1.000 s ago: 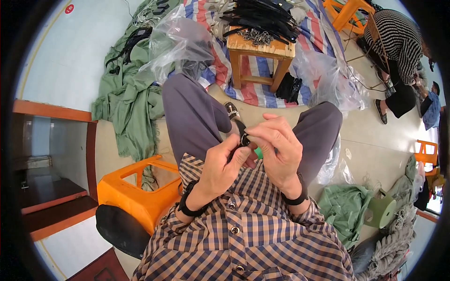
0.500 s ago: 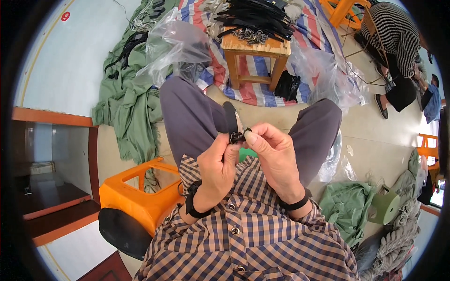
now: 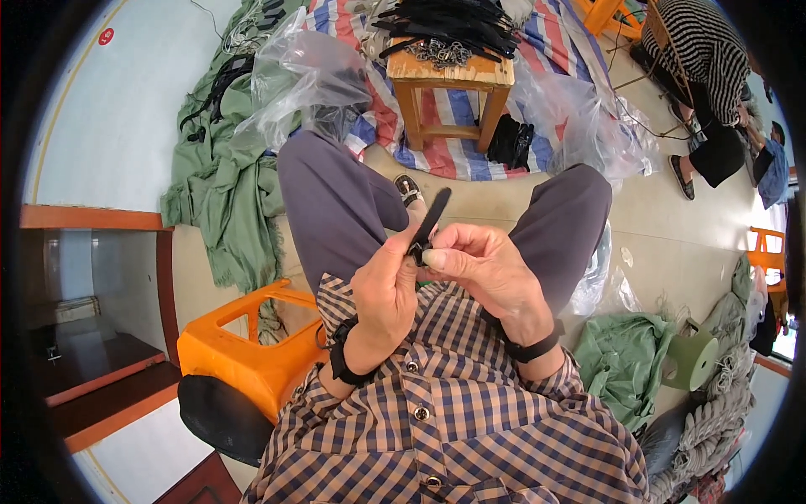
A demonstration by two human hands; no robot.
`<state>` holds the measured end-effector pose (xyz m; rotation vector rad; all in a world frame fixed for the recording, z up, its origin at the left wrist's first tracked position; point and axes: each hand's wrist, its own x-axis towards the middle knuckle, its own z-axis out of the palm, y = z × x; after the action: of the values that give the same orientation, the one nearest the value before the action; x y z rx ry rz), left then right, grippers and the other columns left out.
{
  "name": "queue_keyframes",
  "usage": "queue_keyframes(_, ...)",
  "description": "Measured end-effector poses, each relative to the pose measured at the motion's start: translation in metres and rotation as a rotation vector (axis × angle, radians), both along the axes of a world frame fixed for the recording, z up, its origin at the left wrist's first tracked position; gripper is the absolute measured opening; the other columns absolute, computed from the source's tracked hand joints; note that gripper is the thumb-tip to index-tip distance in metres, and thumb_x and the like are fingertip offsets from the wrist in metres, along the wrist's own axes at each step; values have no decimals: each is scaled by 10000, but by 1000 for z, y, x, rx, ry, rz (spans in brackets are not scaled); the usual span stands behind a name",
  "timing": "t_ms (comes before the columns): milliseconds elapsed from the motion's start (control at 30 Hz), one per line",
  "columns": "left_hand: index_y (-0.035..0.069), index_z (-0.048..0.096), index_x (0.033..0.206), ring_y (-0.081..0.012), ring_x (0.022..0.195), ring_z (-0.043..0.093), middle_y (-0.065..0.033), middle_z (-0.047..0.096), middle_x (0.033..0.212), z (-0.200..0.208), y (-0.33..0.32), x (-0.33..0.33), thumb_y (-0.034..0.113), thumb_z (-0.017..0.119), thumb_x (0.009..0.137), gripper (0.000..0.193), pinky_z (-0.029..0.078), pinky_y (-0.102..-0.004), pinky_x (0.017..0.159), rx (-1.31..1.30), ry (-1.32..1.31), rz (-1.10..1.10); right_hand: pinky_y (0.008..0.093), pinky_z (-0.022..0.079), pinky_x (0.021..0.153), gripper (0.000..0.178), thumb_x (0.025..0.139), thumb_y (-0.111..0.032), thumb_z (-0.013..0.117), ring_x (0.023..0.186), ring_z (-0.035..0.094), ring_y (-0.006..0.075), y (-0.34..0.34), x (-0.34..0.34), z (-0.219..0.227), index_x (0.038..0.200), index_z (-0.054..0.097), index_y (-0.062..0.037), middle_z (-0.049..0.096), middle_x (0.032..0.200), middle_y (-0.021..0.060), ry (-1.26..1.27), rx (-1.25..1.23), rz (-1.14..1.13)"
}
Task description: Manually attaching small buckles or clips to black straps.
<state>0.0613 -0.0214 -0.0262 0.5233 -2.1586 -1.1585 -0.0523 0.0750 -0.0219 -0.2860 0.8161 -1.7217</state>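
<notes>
Between my hands, above my lap, is a black strap with one rounded end pointing up and away from me. My left hand pinches its lower part between thumb and fingers. From the other side, my right hand has thumb and forefinger closed on the strap's lower end, where a small shiny bit shows. My fingers cover most of that spot, so its shape is unclear. On a wooden stool ahead lie a heap of black straps and a pile of small metal clasps.
An orange plastic stool stands at my left, beside green cloth. Clear plastic sheeting lies on a striped tarp. At right are a green bag and a green stool. Another person bends at far right.
The strap has turned so its long rounded end now stands up above my fingers. My right hand has shifted slightly left and closer to my left hand. The view has moved a little.
</notes>
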Motion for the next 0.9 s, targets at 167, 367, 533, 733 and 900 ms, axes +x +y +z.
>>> queue_keyframes(167,3,565,1120,-130,820,624,-81,661,937,9,2,3,216,443,957,294,478,-239,721,215,-159,-29,300,522,771,118,808,-74,663,788,614,149,-1,-4,-5,853,610,21,590,821,46,139,-30,15)
queue_keyframes(367,0,574,1081,-157,633,613,-109,632,821,3,-3,-7,56,495,910,197,473,-237,563,-50,74,-22,282,516,752,97,791,-44,673,778,624,156,-2,-9,-12,832,616,23,616,800,61,83,55,72)
queue_keyframes(533,9,576,1084,-152,571,568,-96,592,741,9,-3,-6,36,489,906,200,450,-242,531,11,-26,-42,232,484,688,109,788,-59,684,743,596,106,-4,-2,-5,844,626,14,620,798,38,218,17,-66)
queue_keyframes(733,16,567,1102,-154,529,524,-94,543,668,6,-1,-3,44,502,899,215,415,-266,498,76,-57,-28,218,456,684,121,808,-77,673,741,554,86,-2,-1,-5,862,629,22,604,827,22,257,77,-163)
queue_keyframes(900,11,567,1074,-173,524,525,-99,540,665,1,-3,-4,42,507,893,193,413,-276,493,57,-61,21,187,439,678,168,801,-66,678,754,535,59,-6,0,-8,934,608,9,601,838,3,322,104,-162)
